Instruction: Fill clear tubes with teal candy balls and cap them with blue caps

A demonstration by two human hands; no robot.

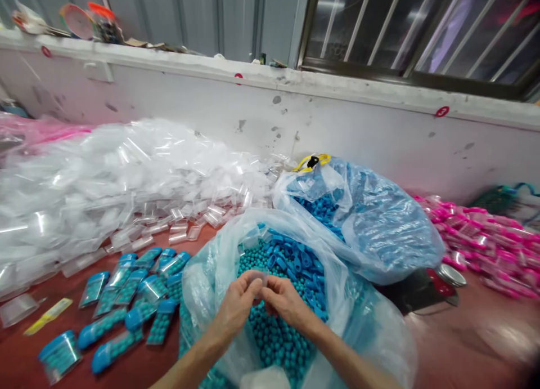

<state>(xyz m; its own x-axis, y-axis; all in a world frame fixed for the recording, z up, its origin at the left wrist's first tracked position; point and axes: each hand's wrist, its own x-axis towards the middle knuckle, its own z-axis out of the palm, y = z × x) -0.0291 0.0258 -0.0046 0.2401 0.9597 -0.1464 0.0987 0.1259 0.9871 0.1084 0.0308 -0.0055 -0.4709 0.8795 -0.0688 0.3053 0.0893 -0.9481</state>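
Note:
My left hand (240,299) and my right hand (284,299) meet over an open plastic bag (333,287). Fingers of both hands are pinched round a small clear container (257,275), its lower part hidden by them. Inside the bag lie teal beads (278,338) and, toward the back right, blue caps (295,256). To the left, filled containers (158,321) with blue caps and teal beads lie scattered on the red table (147,366).
A large heap of clear empty containers (126,175) covers the back left. Behind the bag sits another bag (383,226) with blue pieces. Pink containers (498,242) are piled at the right, near a round metal lid (451,275). A yellow strip (48,317) lies far left.

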